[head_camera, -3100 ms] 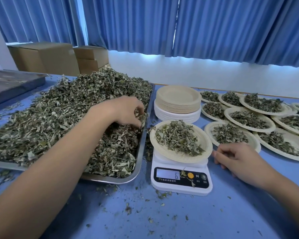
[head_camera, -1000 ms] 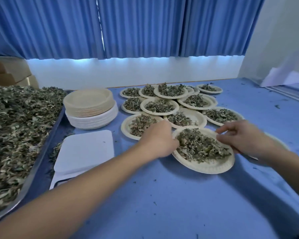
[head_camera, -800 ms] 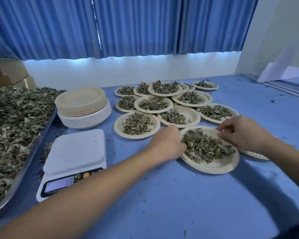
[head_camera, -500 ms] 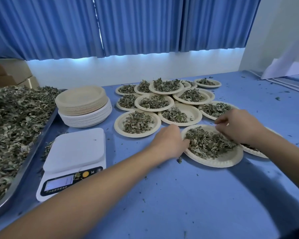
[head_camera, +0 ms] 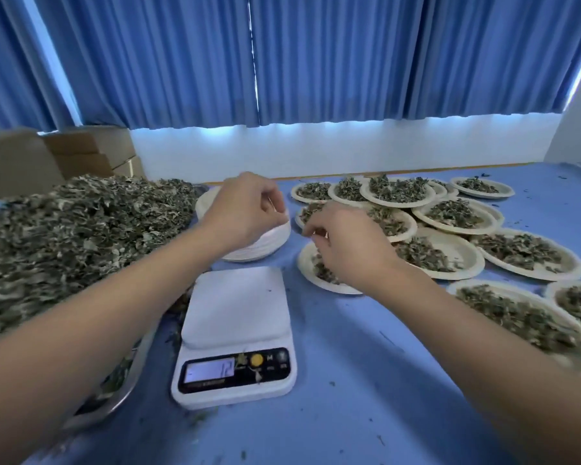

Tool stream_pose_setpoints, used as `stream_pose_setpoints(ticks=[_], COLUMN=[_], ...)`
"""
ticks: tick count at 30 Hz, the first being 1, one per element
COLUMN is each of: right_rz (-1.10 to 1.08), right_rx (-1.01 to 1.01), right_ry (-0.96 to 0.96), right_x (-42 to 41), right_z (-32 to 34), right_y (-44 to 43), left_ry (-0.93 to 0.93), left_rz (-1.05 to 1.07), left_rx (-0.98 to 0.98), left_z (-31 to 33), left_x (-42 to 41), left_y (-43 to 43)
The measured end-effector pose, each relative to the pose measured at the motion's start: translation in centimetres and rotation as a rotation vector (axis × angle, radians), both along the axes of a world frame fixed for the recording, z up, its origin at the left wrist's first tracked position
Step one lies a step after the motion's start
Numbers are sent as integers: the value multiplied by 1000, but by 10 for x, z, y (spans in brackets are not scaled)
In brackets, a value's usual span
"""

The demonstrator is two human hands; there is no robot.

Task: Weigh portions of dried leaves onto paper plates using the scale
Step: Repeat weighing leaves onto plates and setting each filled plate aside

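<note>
The white scale (head_camera: 235, 303) stands in front of me with a bare platform and a lit display. Behind it is a stack of empty paper plates (head_camera: 265, 246). My left hand (head_camera: 245, 209) hovers over that stack with its fingers curled down at the right rim; whether they grip the top plate is hidden. My right hand (head_camera: 346, 246) is in the air over a leaf-filled plate (head_camera: 311, 266) right of the scale, fingers loosely curled and holding nothing I can see. A big heap of dried leaves (head_camera: 81, 236) fills the metal tray (head_camera: 128, 387) on the left.
Several filled paper plates (head_camera: 537, 256) crowd the blue table to the right and back, some overlapping. Cardboard boxes (head_camera: 14, 162) stand at the back left beneath blue curtains. Leaf crumbs lie scattered on the table around the scale.
Both hands have let go of the filled plate, which now lies at the right. They moved left: the left hand to the empty plate stack, the right hand trailing behind it. My view turned back towards the scale.
</note>
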State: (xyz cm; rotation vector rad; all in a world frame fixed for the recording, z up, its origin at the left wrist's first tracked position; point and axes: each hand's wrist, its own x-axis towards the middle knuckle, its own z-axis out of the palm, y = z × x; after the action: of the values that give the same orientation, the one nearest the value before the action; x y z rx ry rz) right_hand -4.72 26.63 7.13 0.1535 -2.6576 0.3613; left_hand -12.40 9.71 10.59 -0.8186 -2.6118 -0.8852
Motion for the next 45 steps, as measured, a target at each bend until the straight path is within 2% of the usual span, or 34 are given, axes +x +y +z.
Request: stream_pose_setpoints(ticks=[2, 5, 10, 18, 23, 28, 45], right_rz=[30, 70, 159, 293, 292, 272, 285], right_rx=[-34, -58, -19, 165, 286, 368, 387], right_ry=[31, 55, -46, -127, -124, -92, -61], right_x=[-24, -56, -95, -110, -111, -106, -104], right_z=[1, 1, 2, 20, 23, 24, 23], right_y=[-24, -53, -73, -55, -59, -61, -63], left_ry=[38, 60, 56, 98, 63, 114, 405], left_rz=[45, -11, -71, -201, -237, -266, -311], left_rx=[-14, -131, -347, -197, -94, -96, -177], left_z=[-2, -14, -24, -31, -35, -37, -43], left_x=[-21, -44, -73, -94, -96, -90, -86], left_y=[-28, -57, -74, -86, -92, -93, -95])
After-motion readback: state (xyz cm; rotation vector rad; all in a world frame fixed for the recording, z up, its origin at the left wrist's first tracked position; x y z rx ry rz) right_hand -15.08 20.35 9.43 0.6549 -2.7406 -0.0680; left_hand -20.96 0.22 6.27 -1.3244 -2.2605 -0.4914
